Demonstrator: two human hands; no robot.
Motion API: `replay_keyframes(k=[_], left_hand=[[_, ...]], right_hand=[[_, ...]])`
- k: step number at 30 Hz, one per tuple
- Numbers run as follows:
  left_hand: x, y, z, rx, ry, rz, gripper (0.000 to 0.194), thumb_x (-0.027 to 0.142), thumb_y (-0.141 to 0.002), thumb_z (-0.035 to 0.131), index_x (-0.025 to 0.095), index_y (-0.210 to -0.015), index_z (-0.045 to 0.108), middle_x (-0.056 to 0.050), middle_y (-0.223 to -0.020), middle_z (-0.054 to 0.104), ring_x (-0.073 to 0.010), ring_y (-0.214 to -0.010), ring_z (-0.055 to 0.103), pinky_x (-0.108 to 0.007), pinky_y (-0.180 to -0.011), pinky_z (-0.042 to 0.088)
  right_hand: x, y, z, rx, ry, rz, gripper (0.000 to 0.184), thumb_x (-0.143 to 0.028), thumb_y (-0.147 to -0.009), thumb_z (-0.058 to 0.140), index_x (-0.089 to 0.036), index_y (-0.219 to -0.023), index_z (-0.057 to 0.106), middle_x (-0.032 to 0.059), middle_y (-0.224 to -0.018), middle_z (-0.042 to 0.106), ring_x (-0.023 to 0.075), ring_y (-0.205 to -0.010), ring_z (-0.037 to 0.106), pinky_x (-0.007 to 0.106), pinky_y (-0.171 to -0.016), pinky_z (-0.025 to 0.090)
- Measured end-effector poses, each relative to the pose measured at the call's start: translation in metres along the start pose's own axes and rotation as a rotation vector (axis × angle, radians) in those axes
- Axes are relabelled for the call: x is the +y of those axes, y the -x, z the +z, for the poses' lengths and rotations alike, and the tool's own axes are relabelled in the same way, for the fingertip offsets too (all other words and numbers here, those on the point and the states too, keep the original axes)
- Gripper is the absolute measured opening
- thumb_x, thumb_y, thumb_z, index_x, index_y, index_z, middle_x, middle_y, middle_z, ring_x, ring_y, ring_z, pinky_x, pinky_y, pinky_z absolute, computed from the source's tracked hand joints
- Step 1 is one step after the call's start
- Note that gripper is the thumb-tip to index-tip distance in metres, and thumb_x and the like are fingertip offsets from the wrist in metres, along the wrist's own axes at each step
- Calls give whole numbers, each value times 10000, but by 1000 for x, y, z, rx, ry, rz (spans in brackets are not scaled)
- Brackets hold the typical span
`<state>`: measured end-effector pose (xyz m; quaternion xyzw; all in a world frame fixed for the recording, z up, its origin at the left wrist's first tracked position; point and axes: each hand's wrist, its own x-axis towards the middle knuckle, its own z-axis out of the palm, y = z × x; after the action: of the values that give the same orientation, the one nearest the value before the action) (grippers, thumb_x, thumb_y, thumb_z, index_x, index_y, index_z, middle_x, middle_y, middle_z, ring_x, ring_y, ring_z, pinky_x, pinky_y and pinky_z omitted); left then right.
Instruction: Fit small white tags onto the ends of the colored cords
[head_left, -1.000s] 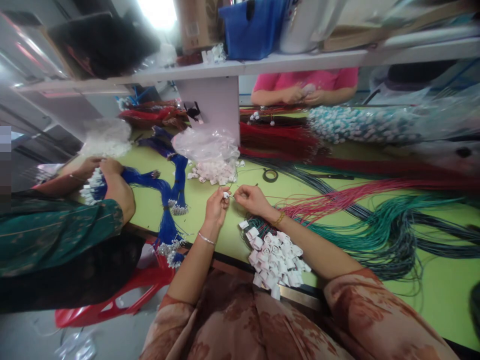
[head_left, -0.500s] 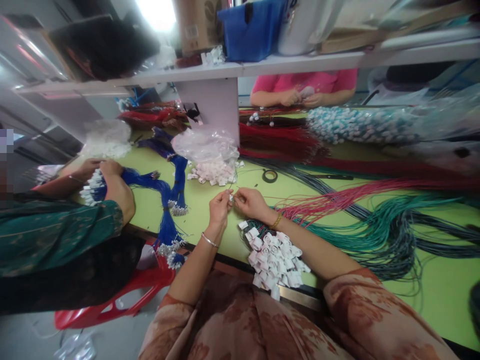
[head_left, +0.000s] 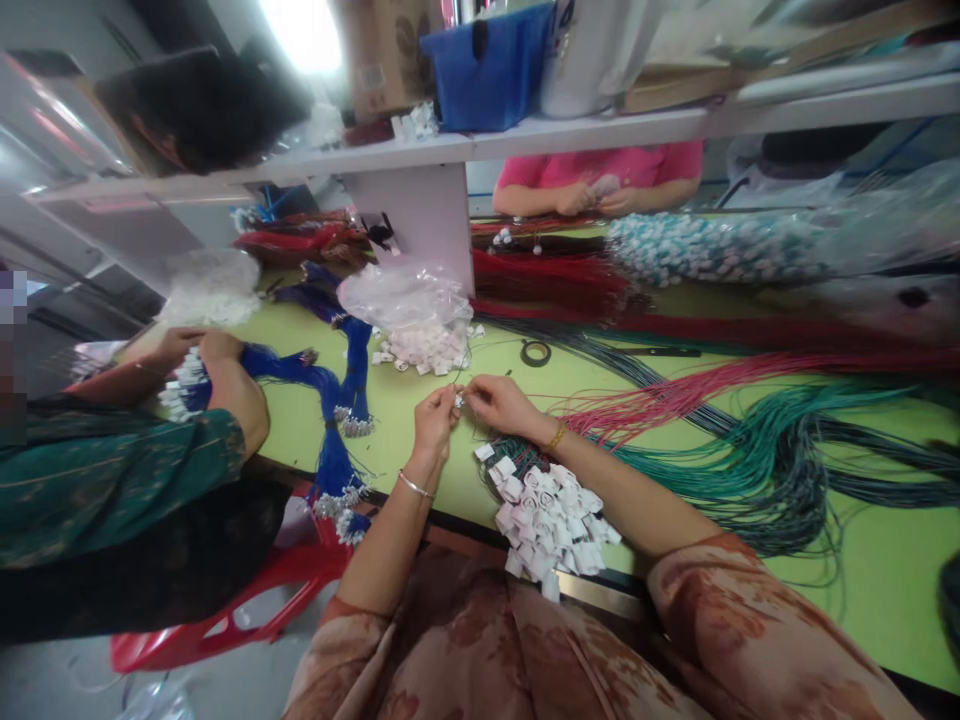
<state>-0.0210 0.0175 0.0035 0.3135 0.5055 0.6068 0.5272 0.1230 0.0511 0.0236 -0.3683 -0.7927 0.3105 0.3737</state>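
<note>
Over the yellow-green table my left hand pinches a small white connector between thumb and fingertips. Close against it on the right, my right hand has its fingers pressed together on a thin dark wire, whose end meets the connector; the exact joint is too small to make out. Under my right forearm lies a pile of white connectors on wires, at the table's front edge. Beyond my hands sits a heap of loose white connectors, spilling from a clear plastic bag.
Pink wires, green wires and dark wires spread to the right. A tape roll and a dark-handled tool lie behind. At left a co-worker's hands handle blue wires. A shelf crosses above; another person sits opposite.
My left hand has turned and closed in on the right hand, with the connector now between both sets of fingertips. The view has tilted slightly.
</note>
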Motion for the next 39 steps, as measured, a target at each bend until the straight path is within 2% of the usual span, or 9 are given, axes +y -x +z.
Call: replay_keyframes(k=[5, 9, 13, 18, 21, 23, 27, 35, 39], left_hand=[[4, -2, -2, 8, 50, -27, 385, 425, -612, 791, 101, -803, 709, -15, -629, 595, -14, -452, 403, -161, -417, 224], [2, -3, -2, 5, 71, 2, 381, 427, -630, 781, 106, -824, 710, 20, -555, 527, -24, -453, 403, -167, -424, 234], [-4, -2, -2, 1, 43, 25, 381, 438, -624, 784, 105, -789, 700, 24, -552, 520, -22, -448, 383, -172, -425, 217], [-3, 0, 0, -9, 34, -21, 409, 465, -629, 773, 105, -812, 707, 16, -555, 532, -23, -439, 367, -179, -421, 210], [0, -1, 1, -19, 73, -77, 388, 413, -608, 799, 105, -828, 713, -24, -670, 608, -25, -485, 427, -174, -447, 266], [0, -2, 1, -57, 90, -116, 352, 357, -596, 812, 103, -819, 714, -29, -693, 615, -26, -503, 442, -176, -469, 294], [-1, -4, -2, -77, 111, -138, 290, 287, -616, 796, 103, -824, 715, -23, -692, 606, -31, -524, 449, -182, -496, 315], [-5, -9, -5, -46, 234, -120, 214, 221, -645, 756, 109, -821, 709, -24, -727, 615, -50, -581, 485, -180, -541, 360], [-7, -10, -3, -57, 256, -118, 171, 201, -666, 738, 114, -806, 695, -22, -721, 612, -60, -595, 492, -189, -562, 373]], right_hand=[[7, -8, -22, -10, -199, 71, 221, -340, -825, 537, -137, -829, 625, 20, -745, 637, 111, -640, 514, 223, -625, 396], [2, -4, -13, -155, -74, 32, 143, -249, -795, 537, -140, -774, 627, 6, -692, 620, 101, -607, 490, 213, -602, 360], [-3, 0, 2, -126, 124, 44, 147, -215, -792, 513, -143, -691, 592, -5, -602, 560, 91, -534, 398, 225, -544, 278], [13, -9, -9, -129, 39, 86, 277, -330, -873, 440, -139, -745, 596, 16, -664, 591, 108, -590, 463, 219, -572, 322], [28, -15, -18, -57, 241, 241, 216, -307, -843, 488, -142, -802, 621, 55, -778, 647, 140, -673, 522, 237, -615, 342], [35, -15, -17, -94, 444, 309, 161, -282, -795, 547, -149, -813, 636, 88, -848, 664, 171, -728, 544, 254, -627, 337], [37, -13, -8, -184, 583, 281, 154, -212, -811, 493, -143, -834, 629, 138, -898, 659, 199, -773, 553, 273, -645, 335], [24, -7, -10, -80, -86, 79, 177, -293, -823, 487, -138, -801, 570, 6, -686, 576, 101, -592, 453, 215, -579, 349], [17, -4, -4, -91, -240, 85, 170, -299, -778, 529, -138, -770, 585, -27, -629, 535, 84, -561, 421, 201, -547, 336]])
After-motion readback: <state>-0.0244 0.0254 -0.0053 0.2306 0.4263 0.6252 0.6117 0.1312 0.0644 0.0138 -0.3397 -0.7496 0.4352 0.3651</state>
